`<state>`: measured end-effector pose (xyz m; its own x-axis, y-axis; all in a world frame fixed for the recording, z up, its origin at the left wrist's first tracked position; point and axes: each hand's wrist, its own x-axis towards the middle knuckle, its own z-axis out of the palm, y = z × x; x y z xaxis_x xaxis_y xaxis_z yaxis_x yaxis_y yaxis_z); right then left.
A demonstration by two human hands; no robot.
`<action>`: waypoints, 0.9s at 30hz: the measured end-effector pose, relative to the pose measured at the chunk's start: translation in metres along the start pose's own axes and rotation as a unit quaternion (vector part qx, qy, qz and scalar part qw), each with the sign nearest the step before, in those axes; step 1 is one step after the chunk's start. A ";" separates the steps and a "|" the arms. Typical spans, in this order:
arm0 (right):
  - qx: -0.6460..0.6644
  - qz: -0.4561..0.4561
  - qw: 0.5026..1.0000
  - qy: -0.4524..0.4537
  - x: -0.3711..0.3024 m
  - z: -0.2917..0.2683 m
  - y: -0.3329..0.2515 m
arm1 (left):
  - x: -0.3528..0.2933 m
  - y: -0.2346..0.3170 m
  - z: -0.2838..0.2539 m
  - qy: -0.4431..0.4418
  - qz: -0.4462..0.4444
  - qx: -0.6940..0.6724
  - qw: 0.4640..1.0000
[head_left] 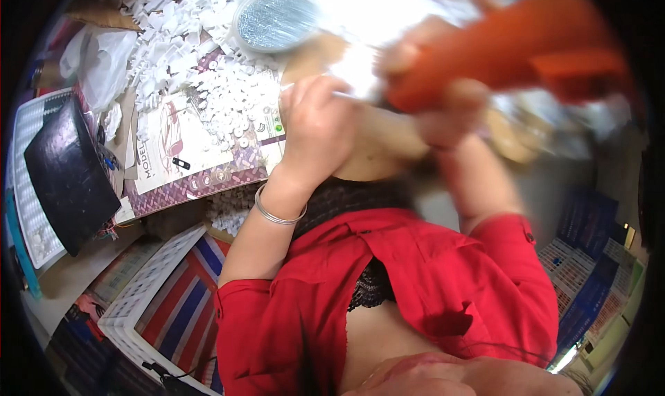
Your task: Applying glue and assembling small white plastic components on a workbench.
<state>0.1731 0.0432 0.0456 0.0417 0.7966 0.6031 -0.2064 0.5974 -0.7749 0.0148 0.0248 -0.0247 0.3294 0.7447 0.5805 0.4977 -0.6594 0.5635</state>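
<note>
Right hand [443, 112] fingers clenched round blurred orange tool [512, 49], left hand [315, 129] curled on a thin white piece just beside it, worktop [208, 105] left of tool crowded with white parts, round tin [273, 22] near its far edge

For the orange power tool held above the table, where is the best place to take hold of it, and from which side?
Grip the orange power tool around its thick body, where the right hand already wraps it, probably coming from the underside nearest the person. The body lies roughly level, its narrow nose pointing left toward the left hand, so that end should stay free. The picture is blurred, so finer detail is unclear.
</note>
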 end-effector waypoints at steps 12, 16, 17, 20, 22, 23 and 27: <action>-0.002 0.002 1.000 -0.001 0.007 -0.003 0.008 | 0.014 -0.002 -0.009 -0.031 -0.053 0.030 0.998; -0.002 0.001 1.000 0.004 0.010 -0.001 0.012 | 0.010 -0.017 -0.006 -0.091 -0.046 0.063 0.993; -0.003 -0.001 1.000 0.005 0.012 -0.001 0.013 | 0.010 -0.018 -0.005 -0.087 -0.041 0.059 0.994; 0.002 -0.004 1.000 0.006 0.013 0.003 0.015 | 0.011 -0.023 -0.005 -0.095 -0.043 0.052 0.993; 0.001 -0.004 1.000 0.009 0.014 0.004 0.014 | 0.015 -0.022 -0.005 -0.093 -0.043 0.045 0.994; 0.001 -0.005 1.000 0.009 0.016 0.005 0.014 | 0.017 -0.021 -0.005 -0.088 -0.042 0.043 0.994; -0.001 -0.008 1.000 0.024 0.009 0.005 0.014 | 0.019 -0.015 -0.005 -0.074 -0.051 0.029 0.996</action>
<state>0.1659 0.0579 0.0414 0.0924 0.7900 0.6060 -0.2038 0.6108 -0.7651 0.0094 0.0484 -0.0191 0.3867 0.8175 0.4267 0.5793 -0.5754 0.5773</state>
